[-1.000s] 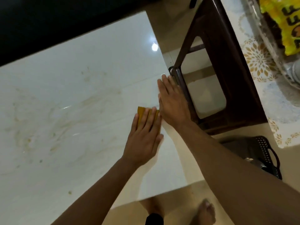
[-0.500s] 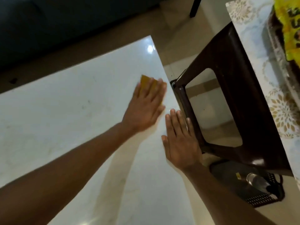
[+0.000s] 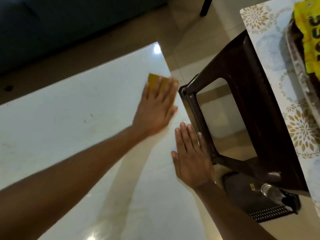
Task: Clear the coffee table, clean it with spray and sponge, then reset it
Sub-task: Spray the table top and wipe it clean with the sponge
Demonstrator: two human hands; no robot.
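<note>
The white marble-look coffee table (image 3: 72, 129) fills the left and middle of the head view, with faint brownish marks on it. A yellow sponge (image 3: 155, 80) lies near the table's far right edge. My left hand (image 3: 155, 108) presses flat on the sponge with straight fingers. My right hand (image 3: 190, 156) rests flat and open on the table's right edge, nearer to me, touching the edge beside the stool.
A dark brown plastic stool (image 3: 251, 108) stands right against the table's right edge. A black perforated basket (image 3: 265, 203) with a clear bottle (image 3: 270, 191) sits on the floor under it. A patterned table (image 3: 270, 54) with a yellow packet (image 3: 310, 37) is far right. A dark sofa (image 3: 52, 23) lies beyond.
My left hand slid the sponge away from me along the right edge toward the far corner. My right hand stayed flat on the edge while the view shifted.
</note>
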